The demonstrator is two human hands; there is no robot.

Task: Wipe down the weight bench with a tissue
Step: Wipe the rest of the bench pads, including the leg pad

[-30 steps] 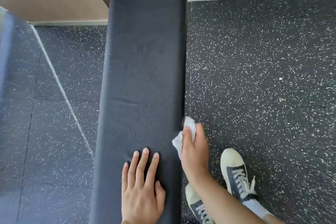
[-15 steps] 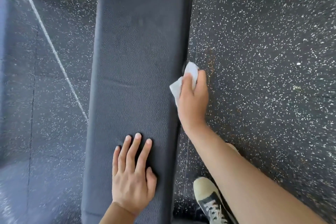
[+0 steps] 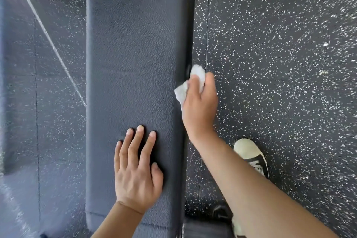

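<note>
Fingers straight and slightly spread, left hand [image 3: 136, 176] lies flat on weight bench [image 3: 133, 60] pad's near end; right hand [image 3: 200, 108] clamps crumpled tissue [image 3: 196, 75] against pad's right side edge; bench's long axis runs near-to-far over speckled floor [image 3: 280, 63]; sneaker [image 3: 251, 155] beside it.

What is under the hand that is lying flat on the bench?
Under the left hand is the black padded top of the weight bench. The fingers lie straight on it. The patch beneath the palm is covered, so nothing there can be seen.
</note>
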